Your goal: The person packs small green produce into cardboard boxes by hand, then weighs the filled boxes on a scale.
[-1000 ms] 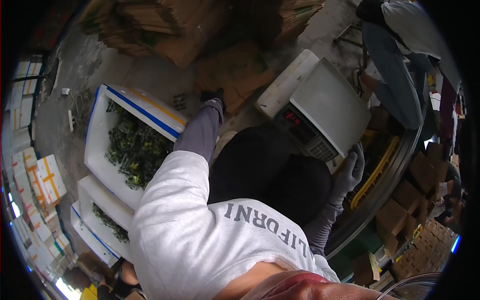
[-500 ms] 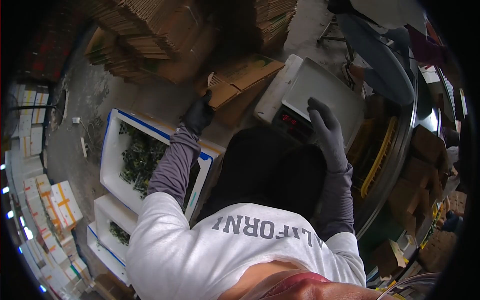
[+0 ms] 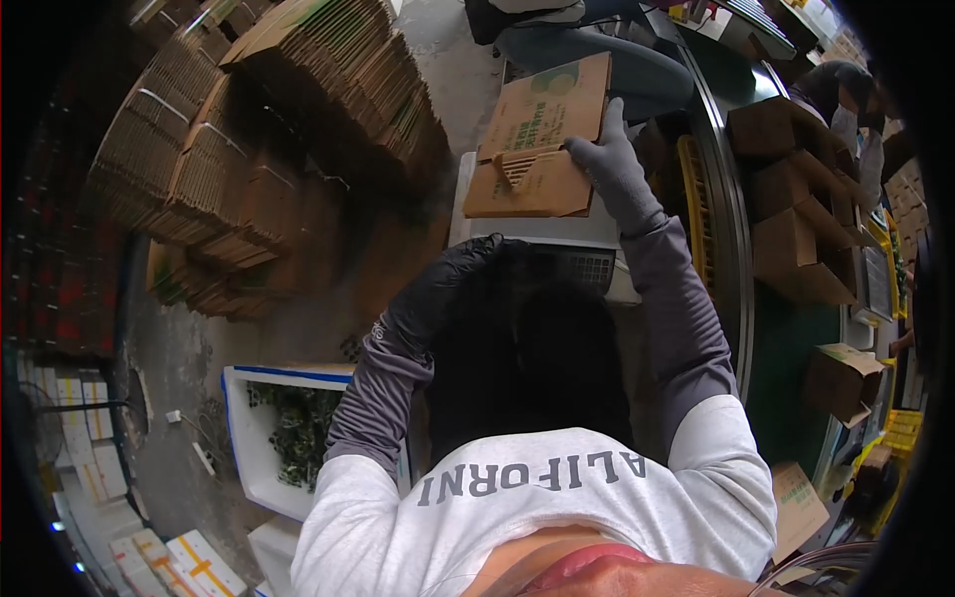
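Here right hand (image 3: 615, 171) fingers (image 3: 585, 149) grip the flat carton (image 3: 532, 139) along its edge

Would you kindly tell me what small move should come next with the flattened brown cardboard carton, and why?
Probably bring the black-gloved left hand up to the near edge of the flattened brown cardboard carton: only the grey-gloved right hand grips it, over the white weighing scale.

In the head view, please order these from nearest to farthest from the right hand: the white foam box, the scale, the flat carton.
1. flat carton: in front; the right hand grips its edge.
2. scale: just under the carton, toward the body.
3. white foam box: far off at the lower left, on the floor.
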Action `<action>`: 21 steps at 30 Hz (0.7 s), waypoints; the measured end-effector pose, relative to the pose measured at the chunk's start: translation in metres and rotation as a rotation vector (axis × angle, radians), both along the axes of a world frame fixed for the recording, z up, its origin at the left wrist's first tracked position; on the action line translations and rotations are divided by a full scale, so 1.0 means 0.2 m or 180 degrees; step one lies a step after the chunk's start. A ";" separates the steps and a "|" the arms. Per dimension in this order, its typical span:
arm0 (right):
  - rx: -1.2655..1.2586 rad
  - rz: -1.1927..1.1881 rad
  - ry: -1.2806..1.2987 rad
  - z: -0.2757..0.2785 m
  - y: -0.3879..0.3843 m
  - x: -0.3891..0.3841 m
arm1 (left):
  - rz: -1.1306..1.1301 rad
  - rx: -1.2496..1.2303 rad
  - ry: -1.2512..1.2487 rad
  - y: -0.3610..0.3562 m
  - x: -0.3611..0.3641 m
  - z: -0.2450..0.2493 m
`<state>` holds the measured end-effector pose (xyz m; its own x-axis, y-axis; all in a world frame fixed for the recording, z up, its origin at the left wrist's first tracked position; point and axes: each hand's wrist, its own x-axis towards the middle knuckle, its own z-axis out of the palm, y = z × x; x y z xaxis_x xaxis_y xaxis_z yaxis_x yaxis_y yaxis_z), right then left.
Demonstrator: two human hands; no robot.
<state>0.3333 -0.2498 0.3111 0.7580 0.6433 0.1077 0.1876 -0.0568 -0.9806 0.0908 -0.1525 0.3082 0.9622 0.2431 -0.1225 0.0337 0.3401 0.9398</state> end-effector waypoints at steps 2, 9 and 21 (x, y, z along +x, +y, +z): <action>-0.0729 0.0079 -0.0651 0.06 -0.06 0.09 | -0.0015 -0.0590 0.0327 0.06 0.07 -0.05; -0.2528 0.0969 -0.1791 -0.01 -0.01 -0.06 | 0.0721 0.0134 0.0366 0.19 0.72 -0.27; -0.0823 0.1050 0.0240 -0.33 -0.11 0.02 | 0.0682 0.1637 0.1027 0.39 0.90 -0.46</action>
<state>0.3364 -0.2715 0.2460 0.5066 0.8513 -0.1369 0.1650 -0.2516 -0.9537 0.2711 -0.0739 0.2168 0.8201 0.5307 -0.2142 0.3233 -0.1208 0.9386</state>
